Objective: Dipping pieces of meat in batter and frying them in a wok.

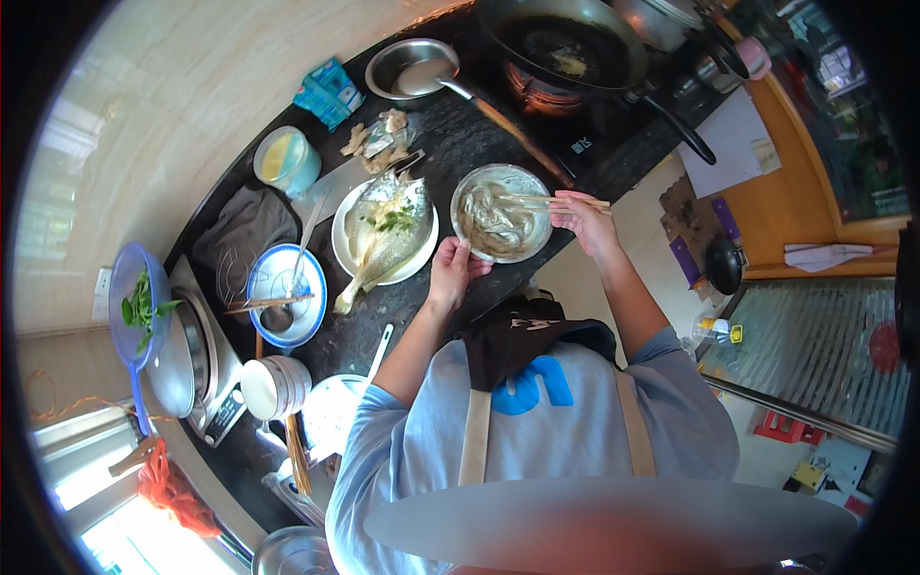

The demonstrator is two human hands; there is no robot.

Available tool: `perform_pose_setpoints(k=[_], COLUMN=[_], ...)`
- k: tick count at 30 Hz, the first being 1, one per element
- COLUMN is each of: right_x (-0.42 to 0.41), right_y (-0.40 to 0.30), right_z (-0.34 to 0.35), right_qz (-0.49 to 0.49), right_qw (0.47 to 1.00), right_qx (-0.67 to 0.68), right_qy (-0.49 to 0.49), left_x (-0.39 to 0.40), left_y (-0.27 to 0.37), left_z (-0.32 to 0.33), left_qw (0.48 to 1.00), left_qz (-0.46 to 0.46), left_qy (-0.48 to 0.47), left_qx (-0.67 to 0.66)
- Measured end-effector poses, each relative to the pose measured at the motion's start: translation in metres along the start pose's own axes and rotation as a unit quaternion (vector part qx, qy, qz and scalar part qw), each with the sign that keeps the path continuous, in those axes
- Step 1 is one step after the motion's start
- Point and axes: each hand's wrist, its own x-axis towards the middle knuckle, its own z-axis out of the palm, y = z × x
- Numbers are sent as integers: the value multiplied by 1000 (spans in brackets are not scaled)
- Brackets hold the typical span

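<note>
My left hand (454, 272) grips the near-left rim of a metal mixing bowl (533, 233) at the counter's front edge. Inside it lie pale, slippery strips (492, 215) in a greyish coating. With my right hand (586, 221) I hold wooden chopsticks (528, 199), their tips reaching into the bowl. Left of the bowl, a whole fish (392, 241) topped with chopped greens rests on a white plate (429, 255), its tail hanging over the rim.
A wok (618, 57) with oil sits over a glowing burner (539, 93). Behind the bowl lies a long-handled steel ladle (424, 72) holding liquid. Ginger pieces (393, 118), a cleaver (338, 183) and a blue-rimmed bowl (316, 320) with a spoon are at the left.
</note>
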Motion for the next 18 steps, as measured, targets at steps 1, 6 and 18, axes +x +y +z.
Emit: perform_pose_setpoints(k=[1, 6, 18], right_x=[-1, -23, -40], right_y=[3, -13, -20], right_z=[2, 15, 40], right_qz=[1, -33, -105], right_qw=[1000, 994, 917], right_qx=[8, -72, -314], right_qy=[-11, -78, -222], left_x=[1, 1, -1], left_y=[0, 0, 2], left_z=[1, 0, 0], left_qw=[1000, 1000, 1000], left_qz=[-1, 0, 23], left_qy=[7, 12, 13], left_qx=[0, -7, 5])
